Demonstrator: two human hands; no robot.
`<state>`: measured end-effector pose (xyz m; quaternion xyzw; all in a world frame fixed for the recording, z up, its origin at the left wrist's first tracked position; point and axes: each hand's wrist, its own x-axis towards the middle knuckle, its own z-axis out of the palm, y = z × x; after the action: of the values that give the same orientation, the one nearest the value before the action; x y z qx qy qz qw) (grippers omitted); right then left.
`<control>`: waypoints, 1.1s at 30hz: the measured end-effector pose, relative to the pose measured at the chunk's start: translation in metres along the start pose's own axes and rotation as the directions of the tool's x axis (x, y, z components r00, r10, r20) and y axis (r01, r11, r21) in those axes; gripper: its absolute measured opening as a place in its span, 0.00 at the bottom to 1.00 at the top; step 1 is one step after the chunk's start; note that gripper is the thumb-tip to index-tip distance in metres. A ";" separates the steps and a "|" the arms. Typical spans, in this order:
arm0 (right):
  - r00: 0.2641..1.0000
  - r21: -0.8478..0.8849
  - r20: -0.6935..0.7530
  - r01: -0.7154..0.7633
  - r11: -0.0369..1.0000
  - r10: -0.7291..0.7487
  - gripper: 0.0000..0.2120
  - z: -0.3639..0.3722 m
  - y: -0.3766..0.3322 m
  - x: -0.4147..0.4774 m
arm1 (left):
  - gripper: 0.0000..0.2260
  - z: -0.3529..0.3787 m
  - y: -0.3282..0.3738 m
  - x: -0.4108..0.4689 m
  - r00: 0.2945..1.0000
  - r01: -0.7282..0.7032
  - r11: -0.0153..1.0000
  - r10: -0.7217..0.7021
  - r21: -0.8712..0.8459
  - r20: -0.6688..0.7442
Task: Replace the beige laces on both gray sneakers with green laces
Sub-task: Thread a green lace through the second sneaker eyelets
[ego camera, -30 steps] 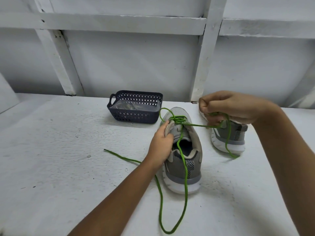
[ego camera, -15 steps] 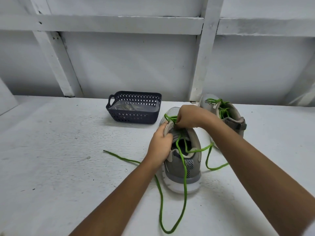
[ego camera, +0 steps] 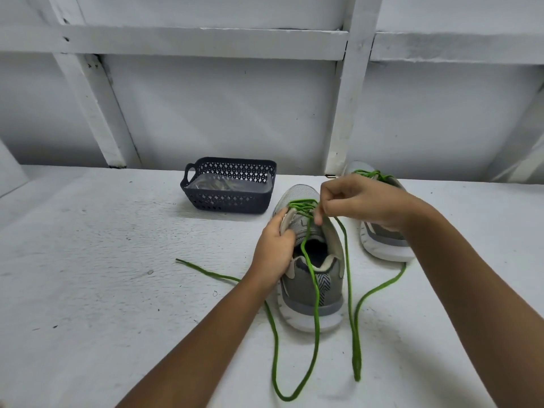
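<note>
Head view: your right hand (ego camera: 359, 201) returned from its sideways pull, grip pinching the green lace (ego camera: 316, 304) at the eyelets of the near sneaker (ego camera: 312, 290) on the bench (ego camera: 103, 290). Your left hand (ego camera: 273, 248) had its grip closed on that sneaker's left side. The next crossing looked ready.

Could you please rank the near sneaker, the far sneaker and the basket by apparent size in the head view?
1. near sneaker
2-3. basket and far sneaker: unsure, since the right hand partly covers it.

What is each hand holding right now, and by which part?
The left hand grips the near gray sneaker by its left eyelet edge; the right hand pinches the green lace just above the eyelets.
</note>
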<state>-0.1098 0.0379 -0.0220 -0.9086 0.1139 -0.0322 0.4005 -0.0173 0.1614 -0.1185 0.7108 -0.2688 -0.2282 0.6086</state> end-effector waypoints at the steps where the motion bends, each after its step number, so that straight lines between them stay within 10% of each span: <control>1: 0.999 -0.003 0.033 -0.009 1.000 0.009 0.05 -0.002 0.000 -0.002 | 0.23 0.000 0.000 0.000 1.000 0.006 1.000 -0.006 0.000 0.002; 5: 0.991 -0.066 0.119 -0.059 0.996 0.066 0.06 -0.006 -0.001 -0.003 | 0.23 0.000 0.000 0.000 1.000 0.014 1.000 -0.014 -0.010 0.004; 8: 0.988 -0.227 -0.137 -0.100 0.969 0.069 0.06 0.002 -0.003 0.011 | 0.22 0.000 -0.001 0.000 1.000 0.012 1.000 -0.012 -0.011 0.010; 16: 0.959 -0.716 -0.243 -0.281 0.640 0.149 0.15 0.041 0.005 0.052 | 0.23 0.000 -0.001 0.001 1.000 0.016 1.000 -0.016 -0.004 0.012; 28: 0.978 -0.578 -0.127 -0.207 0.789 0.164 0.13 0.037 -0.001 0.031 | 0.22 0.001 0.000 0.002 1.000 0.008 1.000 -0.008 0.018 0.013; 33: 0.903 -0.026 -0.288 -0.341 0.940 0.320 0.14 0.025 -0.011 0.032 | 0.19 -0.003 -0.001 0.000 0.999 -0.033 0.999 0.032 0.021 0.027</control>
<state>-0.0733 0.0557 -0.0322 -0.8769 0.3226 -0.0874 0.3455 -0.0149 0.1640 -0.1187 0.7098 -0.2908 -0.2249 0.6009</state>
